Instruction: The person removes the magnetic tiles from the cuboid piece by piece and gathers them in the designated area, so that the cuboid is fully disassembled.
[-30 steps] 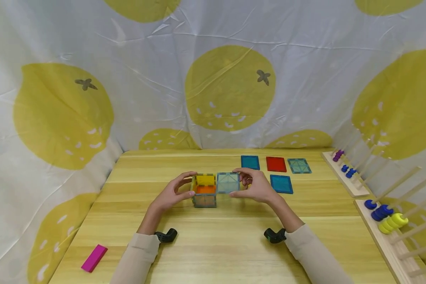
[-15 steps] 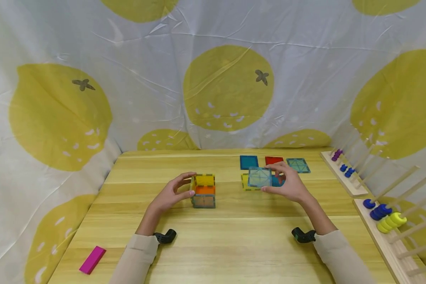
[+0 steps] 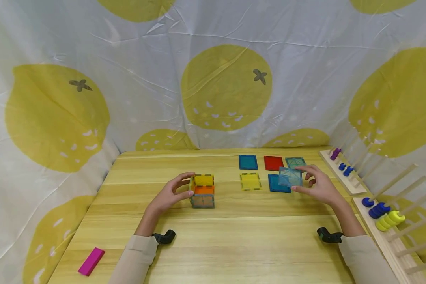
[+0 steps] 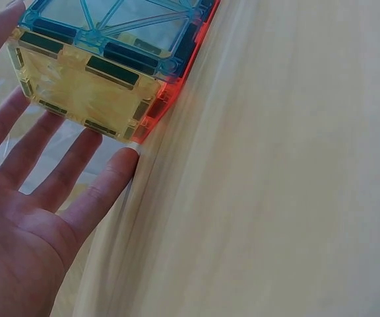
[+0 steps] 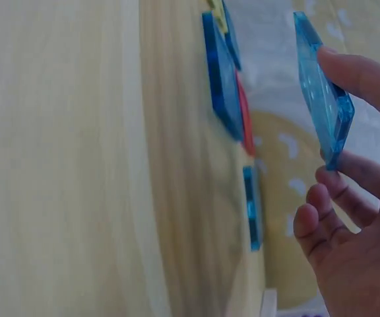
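In the head view, an open-topped box of magnetic tiles (image 3: 202,201) stands on the table, with yellow and light blue walls and an orange base. My left hand (image 3: 169,193) holds its left side, thumb at the front corner and forefinger at the back corner. The left wrist view shows the box's yellow wall (image 4: 84,86) facing the fingers. On the right, my right hand (image 3: 316,184) pinches a clear light blue magnetic tile (image 5: 325,92) between thumb and fingertips. That tile is raised off the table and overlaps a dark blue tile (image 3: 275,184) in the head view.
Beyond lie a blue tile (image 3: 247,162), a red tile (image 3: 273,163), a yellow tile (image 3: 250,181) and another light blue tile (image 3: 294,161). Wooden peg racks with beads (image 3: 383,236) line the right edge. A magenta block (image 3: 91,261) lies front left.
My right hand has carried the light blue tile rightward, away from the box and over to the loose tiles. The left hand has stayed on the box.
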`<state>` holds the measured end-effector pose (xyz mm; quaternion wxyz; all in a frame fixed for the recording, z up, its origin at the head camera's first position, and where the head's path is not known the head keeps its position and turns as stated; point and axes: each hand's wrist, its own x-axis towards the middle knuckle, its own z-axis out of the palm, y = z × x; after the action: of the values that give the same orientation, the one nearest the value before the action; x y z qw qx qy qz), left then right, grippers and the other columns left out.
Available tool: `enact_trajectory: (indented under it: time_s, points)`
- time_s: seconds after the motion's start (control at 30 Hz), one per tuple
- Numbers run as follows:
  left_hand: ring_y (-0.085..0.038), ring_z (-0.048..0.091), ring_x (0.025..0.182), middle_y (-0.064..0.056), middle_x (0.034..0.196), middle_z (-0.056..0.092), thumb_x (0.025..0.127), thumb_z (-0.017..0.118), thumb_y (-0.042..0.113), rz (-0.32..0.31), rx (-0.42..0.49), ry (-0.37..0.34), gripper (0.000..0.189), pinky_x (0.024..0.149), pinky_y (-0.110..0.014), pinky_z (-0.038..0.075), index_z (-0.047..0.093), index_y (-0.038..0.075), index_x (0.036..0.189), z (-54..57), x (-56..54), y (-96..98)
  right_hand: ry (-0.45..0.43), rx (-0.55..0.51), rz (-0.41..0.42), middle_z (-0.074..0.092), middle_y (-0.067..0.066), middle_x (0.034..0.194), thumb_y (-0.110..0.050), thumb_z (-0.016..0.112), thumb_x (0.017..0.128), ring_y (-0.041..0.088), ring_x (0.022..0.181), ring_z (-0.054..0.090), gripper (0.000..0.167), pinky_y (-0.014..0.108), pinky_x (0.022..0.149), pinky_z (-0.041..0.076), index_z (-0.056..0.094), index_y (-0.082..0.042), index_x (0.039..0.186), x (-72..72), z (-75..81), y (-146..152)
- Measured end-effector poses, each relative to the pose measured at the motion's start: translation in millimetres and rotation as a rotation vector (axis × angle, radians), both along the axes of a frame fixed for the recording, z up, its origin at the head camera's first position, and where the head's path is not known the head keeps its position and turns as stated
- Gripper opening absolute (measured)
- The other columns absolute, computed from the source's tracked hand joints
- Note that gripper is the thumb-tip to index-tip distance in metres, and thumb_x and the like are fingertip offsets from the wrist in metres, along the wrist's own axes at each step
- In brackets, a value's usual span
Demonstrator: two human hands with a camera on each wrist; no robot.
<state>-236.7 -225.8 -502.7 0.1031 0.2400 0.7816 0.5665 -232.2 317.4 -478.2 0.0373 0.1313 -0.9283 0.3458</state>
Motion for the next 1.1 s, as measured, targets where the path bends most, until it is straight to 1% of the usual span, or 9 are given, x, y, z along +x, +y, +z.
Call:
enact_trajectory:
  time_s: [0.13,0.27,0.47,0.6,0.7,0.77,0.8,0.97,1.1]
  points:
    - [-0.044,0.036,0.148,-0.006,0.166,0.034,0.101,0.068,0.017,0.000,0.004,-0.009,0.062,0.111,-0.068,0.040,0.041,0.025,0.157,0.3,0.1,0.0,-0.004,0.005,-0.010,0.051,0.015,0.128,-0.033,0.084,0.087,0.025,0.091,0.046,0.068,0.023,0.064,0.042,0.057,-0.006,0.144,2.8,-4.8,17]
    - [-0.044,0.036,0.148,-0.007,0.166,0.033,0.101,0.068,0.016,-0.004,0.014,-0.014,0.063,0.111,-0.067,0.041,0.041,0.022,0.158,0.3,0.3,0.1,-0.027,0.012,-0.018,0.050,0.018,0.129,-0.032,0.084,0.088,0.025,0.091,0.045,0.070,0.023,0.063,0.041,0.055,-0.002,0.145,6.0,-8.3,30]
    - [-0.044,0.036,0.148,-0.006,0.166,0.033,0.102,0.067,0.017,-0.006,0.011,-0.009,0.063,0.111,-0.067,0.040,0.040,0.022,0.158,0.2,-0.3,-0.3,-0.063,0.102,-0.013,0.048,0.019,0.127,-0.036,0.084,0.087,0.027,0.093,0.045,0.078,0.025,0.065,0.039,0.050,0.001,0.147,5.1,-11.5,44]
    - [-0.045,0.035,0.149,-0.007,0.166,0.032,0.102,0.067,0.017,-0.006,0.007,-0.011,0.064,0.112,-0.067,0.040,0.039,0.017,0.159,-0.3,-0.6,-0.1,-0.083,0.166,0.003,0.051,0.021,0.127,-0.038,0.084,0.086,0.028,0.092,0.048,0.081,0.034,0.070,0.040,0.050,0.001,0.148,3.3,-12.4,48]
    - [-0.044,0.035,0.149,-0.007,0.167,0.032,0.102,0.067,0.017,-0.003,0.006,-0.014,0.064,0.112,-0.068,0.039,0.039,0.018,0.159,0.5,-0.3,0.2,-0.120,0.196,0.025,0.050,0.029,0.136,-0.040,0.083,0.087,0.038,0.101,0.055,0.084,0.051,0.082,0.050,0.047,0.002,0.150,1.7,-14.6,50]
    - [-0.044,0.035,0.149,-0.006,0.166,0.033,0.101,0.068,0.018,-0.001,0.004,-0.014,0.064,0.112,-0.068,0.039,0.039,0.020,0.158,1.2,0.4,0.1,-0.142,0.202,0.039,0.047,0.034,0.141,-0.040,0.082,0.088,0.044,0.108,0.056,0.085,0.062,0.090,0.049,0.046,0.003,0.151,0.7,-15.5,51]
    - [-0.044,0.035,0.149,-0.006,0.166,0.033,0.101,0.068,0.018,0.000,0.003,-0.015,0.063,0.112,-0.068,0.039,0.040,0.022,0.158,1.5,0.8,0.0,-0.150,0.203,0.046,0.044,0.036,0.143,-0.039,0.082,0.088,0.044,0.110,0.055,0.085,0.064,0.091,0.048,0.045,0.004,0.151,0.0,-15.6,51]
    - [-0.044,0.036,0.149,-0.006,0.166,0.033,0.101,0.068,0.018,0.005,0.001,-0.010,0.063,0.112,-0.069,0.039,0.040,0.023,0.158,2.4,1.9,-0.1,-0.168,0.203,0.076,0.040,0.039,0.143,-0.032,0.082,0.089,0.040,0.103,0.055,0.085,0.059,0.086,0.050,0.041,0.009,0.151,-0.9,-12.8,50]
    - [-0.043,0.036,0.149,-0.004,0.167,0.034,0.101,0.068,0.020,0.003,-0.005,-0.011,0.062,0.112,-0.068,0.039,0.041,0.027,0.157,2.4,1.8,-0.3,-0.186,0.179,0.038,0.039,0.038,0.141,-0.032,0.079,0.091,0.044,0.106,0.055,0.084,0.061,0.087,0.051,0.039,0.009,0.152,1.3,-10.2,46]
